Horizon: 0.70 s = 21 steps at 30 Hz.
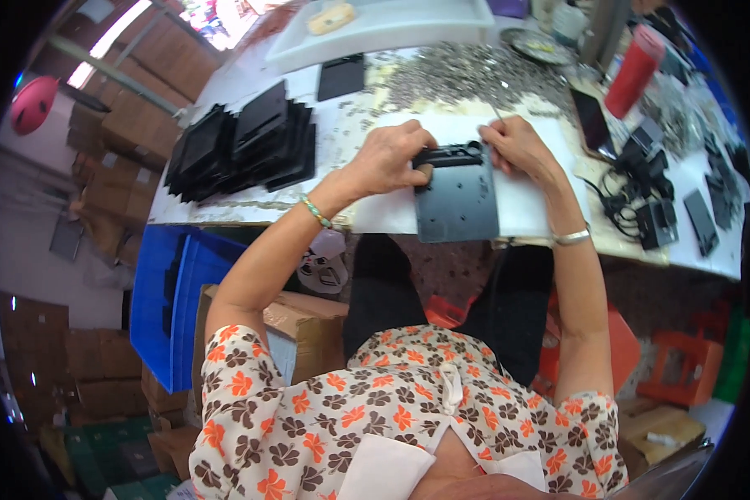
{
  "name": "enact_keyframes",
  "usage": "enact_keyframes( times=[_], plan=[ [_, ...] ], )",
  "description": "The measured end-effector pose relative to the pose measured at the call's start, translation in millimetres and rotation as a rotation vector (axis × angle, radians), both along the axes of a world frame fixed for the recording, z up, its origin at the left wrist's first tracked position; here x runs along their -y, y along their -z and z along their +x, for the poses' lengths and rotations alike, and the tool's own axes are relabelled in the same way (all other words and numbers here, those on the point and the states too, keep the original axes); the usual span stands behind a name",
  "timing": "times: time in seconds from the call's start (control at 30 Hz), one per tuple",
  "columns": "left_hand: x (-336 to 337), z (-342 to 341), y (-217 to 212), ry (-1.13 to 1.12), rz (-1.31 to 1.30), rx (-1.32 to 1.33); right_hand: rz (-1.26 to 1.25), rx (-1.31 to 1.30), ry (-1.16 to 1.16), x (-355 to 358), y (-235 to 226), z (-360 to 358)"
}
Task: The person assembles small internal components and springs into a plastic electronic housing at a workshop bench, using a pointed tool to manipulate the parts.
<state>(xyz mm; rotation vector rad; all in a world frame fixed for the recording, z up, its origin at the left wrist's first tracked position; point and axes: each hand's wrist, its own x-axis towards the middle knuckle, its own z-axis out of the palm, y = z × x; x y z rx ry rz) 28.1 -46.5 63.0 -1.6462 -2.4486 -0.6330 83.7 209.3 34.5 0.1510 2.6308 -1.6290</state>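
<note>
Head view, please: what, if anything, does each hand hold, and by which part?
The left hand holds the dark panel by its upper-left corner; whether the right hand grips anything is unclear.

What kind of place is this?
It looks like a small workshop or factory. There's a stack of flat black panels on the table, lots of little grey pieces spread out, too small to make out, and brown cardboard boxes piled on the left.
</note>
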Motion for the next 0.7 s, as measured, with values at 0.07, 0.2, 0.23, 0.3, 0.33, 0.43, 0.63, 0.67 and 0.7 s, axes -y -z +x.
enact_keyframes(
  times=[0.07,0.2,0.23,0.3,0.33,0.43,0.63,0.67,0.7],
  plan=[
    [8,4,-14,0.034,0.045,-0.117,-0.008,0.005,0.021,1,-5,8],
    [40,0,-43,-0.004,0.079,-0.212,-0.033,0.004,0.034,0,-5,13],
    [53,-8,-49,-0.061,0.113,-0.219,-0.038,-0.006,0.012,0,-4,12],
    [84,-26,-68,-0.180,0.172,-0.226,-0.022,-0.031,0.016,0,-3,12],
    [101,-41,-77,-0.220,0.202,-0.261,-0.023,-0.036,0.009,0,-3,11],
    [163,-79,-111,-0.413,0.180,-0.175,-0.020,-0.051,0.013,6,-5,8],
    [235,-138,-117,-0.571,-0.007,-0.132,-0.016,-0.027,0.017,2,-3,5],
    [240,-146,-115,-0.573,-0.066,-0.117,-0.018,-0.030,0.019,2,-3,5],
    [242,-152,-113,-0.575,-0.124,-0.100,-0.020,-0.019,0.021,2,-3,5]
  ],
)
